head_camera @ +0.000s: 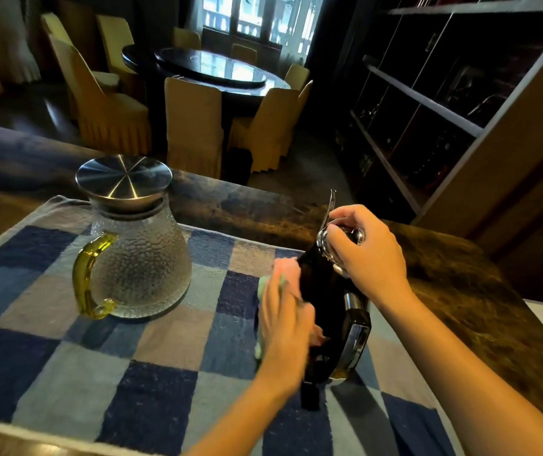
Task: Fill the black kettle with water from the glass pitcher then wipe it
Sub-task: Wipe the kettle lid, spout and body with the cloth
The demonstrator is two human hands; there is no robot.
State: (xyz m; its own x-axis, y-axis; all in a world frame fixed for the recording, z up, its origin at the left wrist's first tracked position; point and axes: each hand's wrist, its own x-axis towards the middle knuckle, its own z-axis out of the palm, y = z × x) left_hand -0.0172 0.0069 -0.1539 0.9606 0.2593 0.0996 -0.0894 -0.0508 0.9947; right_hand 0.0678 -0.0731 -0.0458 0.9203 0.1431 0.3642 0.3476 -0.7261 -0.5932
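We grip the top of the black kettle (323,301) with our right hand (367,255), fingers curled over its chrome lid. Our left hand (285,327) presses a pale cloth (265,291) flat against the kettle's side; the blur hides how tightly the fingers close on it, we think loosely. The glass pitcher (138,258), lid on, stands well left of that hand on the checked towel (82,373).

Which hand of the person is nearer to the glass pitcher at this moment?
Left. The left hand presses a cloth on the black kettle, on the side facing the glass pitcher. The right hand grips the kettle's top, farther away.
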